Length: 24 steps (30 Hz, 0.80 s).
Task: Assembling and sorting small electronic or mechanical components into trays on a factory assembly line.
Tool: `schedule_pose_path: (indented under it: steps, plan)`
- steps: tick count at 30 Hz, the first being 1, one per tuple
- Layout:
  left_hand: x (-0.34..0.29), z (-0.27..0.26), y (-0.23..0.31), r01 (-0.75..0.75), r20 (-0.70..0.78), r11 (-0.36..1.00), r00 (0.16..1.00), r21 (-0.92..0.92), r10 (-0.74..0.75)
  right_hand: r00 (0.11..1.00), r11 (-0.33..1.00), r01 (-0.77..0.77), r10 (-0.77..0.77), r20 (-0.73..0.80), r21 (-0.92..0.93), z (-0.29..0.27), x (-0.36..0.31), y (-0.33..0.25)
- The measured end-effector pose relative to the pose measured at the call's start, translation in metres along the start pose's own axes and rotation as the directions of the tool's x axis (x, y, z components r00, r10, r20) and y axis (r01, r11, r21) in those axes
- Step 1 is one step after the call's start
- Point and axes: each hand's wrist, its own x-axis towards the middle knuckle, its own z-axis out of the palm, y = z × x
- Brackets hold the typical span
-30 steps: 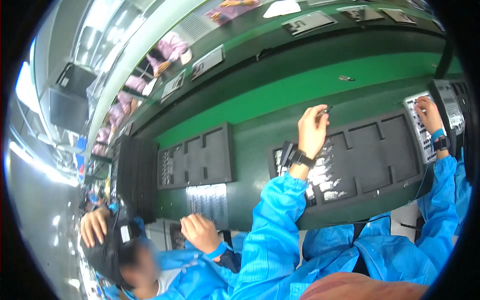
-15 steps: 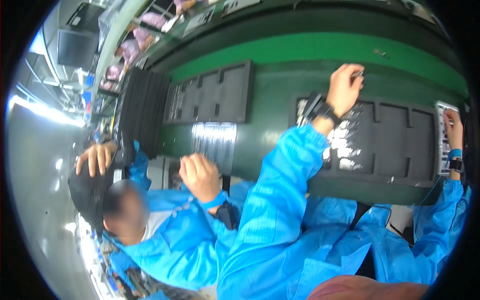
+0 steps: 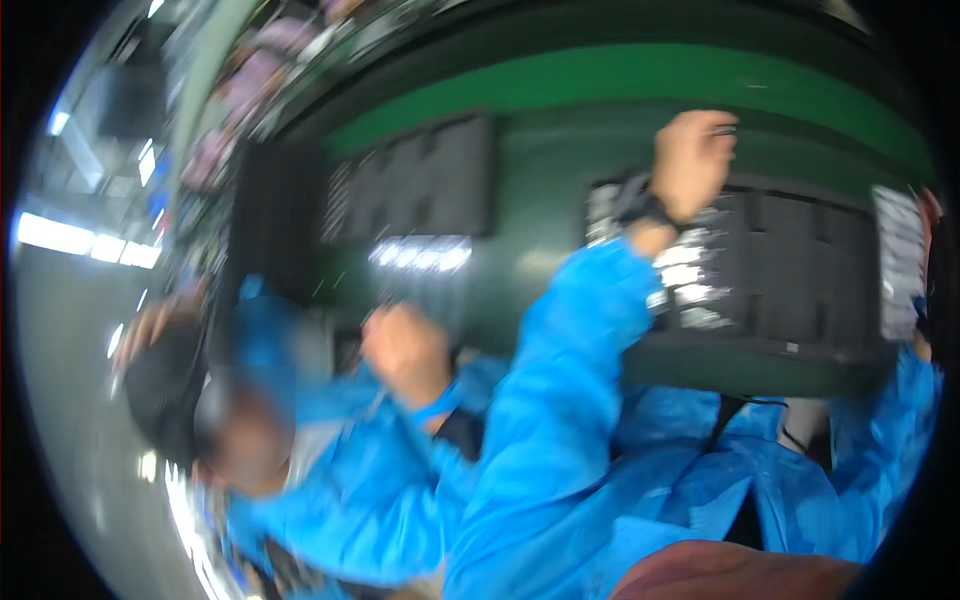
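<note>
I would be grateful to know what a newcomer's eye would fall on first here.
Likely the blue sleeve mid-picture and its left hand, at the far edge of a dark tray. Next, shiny parts glint toward that tray's left end. A co-worker, also in blue, is at lower left.

Left arm [image 3: 560,350] stretched out, left hand [image 3: 692,165] curled near the counter's [image 3: 540,185] far edge, right arm [image 3: 885,450] out wide, right hand [image 3: 932,215] blurry

The middle tray [image 3: 790,255] lies between left tray [image 3: 425,190] and, seemingly, right tray [image 3: 898,328].
</note>
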Motion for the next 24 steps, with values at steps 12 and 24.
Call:
schedule_pose_path:
  steps: [12, 24]
  plan:
    - [-0.008, -0.007, 0.007, 0.073, 0.118, 0.988, 0.989, 0.134, -0.089, 0.987, 0.494, 0.159, -0.103, -0.124, 0.855, 0.11, 0.009, -0.28]
    - [-0.025, 0.012, -0.004, -0.054, 0.138, 0.96, 0.99, 0.274, 0.016, 0.931, 0.664, 0.203, -0.359, 0.069, 0.72, 0.15, -0.029, -0.253]
